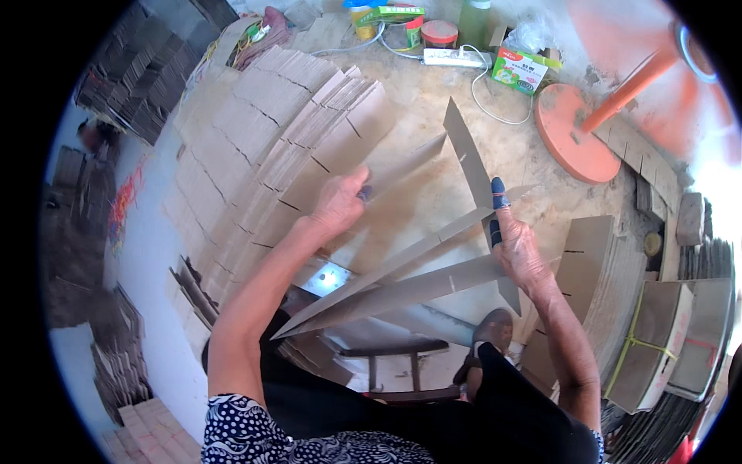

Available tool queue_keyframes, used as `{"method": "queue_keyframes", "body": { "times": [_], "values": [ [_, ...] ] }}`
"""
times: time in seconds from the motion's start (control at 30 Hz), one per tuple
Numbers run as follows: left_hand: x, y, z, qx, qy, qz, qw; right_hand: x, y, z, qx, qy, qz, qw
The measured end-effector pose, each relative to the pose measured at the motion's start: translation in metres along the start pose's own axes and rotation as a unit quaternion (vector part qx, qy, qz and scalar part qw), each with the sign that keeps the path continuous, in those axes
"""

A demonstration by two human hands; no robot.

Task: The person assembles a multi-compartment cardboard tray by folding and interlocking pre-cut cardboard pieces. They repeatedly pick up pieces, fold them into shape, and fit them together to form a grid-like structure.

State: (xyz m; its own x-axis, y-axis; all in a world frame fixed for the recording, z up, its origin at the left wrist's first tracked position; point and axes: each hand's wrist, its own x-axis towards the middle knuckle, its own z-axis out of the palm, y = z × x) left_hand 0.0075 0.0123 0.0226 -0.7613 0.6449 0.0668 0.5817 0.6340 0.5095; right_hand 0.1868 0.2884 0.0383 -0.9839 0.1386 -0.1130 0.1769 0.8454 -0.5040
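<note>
My left hand is closed at the near end of a slotted grey cardboard strip; a blue covering shows on one finger. My right hand, with blue coverings on two digits, grips several cardboard strips. One upright strip rises away from it, and two long strips fan out to the left, meeting in a point near my lap. Beside my left arm stands a large block of stacked slotted strips. To the right of my right hand is another stack of strips.
At the back are a white power strip with cables, a green-and-white box, and tubs. An orange fan base stands at the far right. Tied cardboard bundles lie at the right, and a dark stool frame is near my legs.
</note>
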Motion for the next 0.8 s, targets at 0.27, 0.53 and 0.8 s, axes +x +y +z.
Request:
{"method": "queue_keyframes", "body": {
  "times": [0.27, 0.53, 0.8],
  "values": [
    [0.007, 0.033, 0.039, 0.035, -0.047, 0.059, 0.997, -0.007, 0.011, -0.012, 0.032, 0.040, -0.032, 0.998],
    [0.031, 0.050, 0.046, -0.023, -0.019, 0.022, 0.999, -0.010, 0.026, -0.010, 0.039, -0.001, -0.010, 0.999],
    [0.055, 0.048, 0.046, -0.041, -0.042, 0.050, 0.997, -0.004, -0.007, -0.011, 0.066, -0.033, -0.038, 0.997]
  ]
}}
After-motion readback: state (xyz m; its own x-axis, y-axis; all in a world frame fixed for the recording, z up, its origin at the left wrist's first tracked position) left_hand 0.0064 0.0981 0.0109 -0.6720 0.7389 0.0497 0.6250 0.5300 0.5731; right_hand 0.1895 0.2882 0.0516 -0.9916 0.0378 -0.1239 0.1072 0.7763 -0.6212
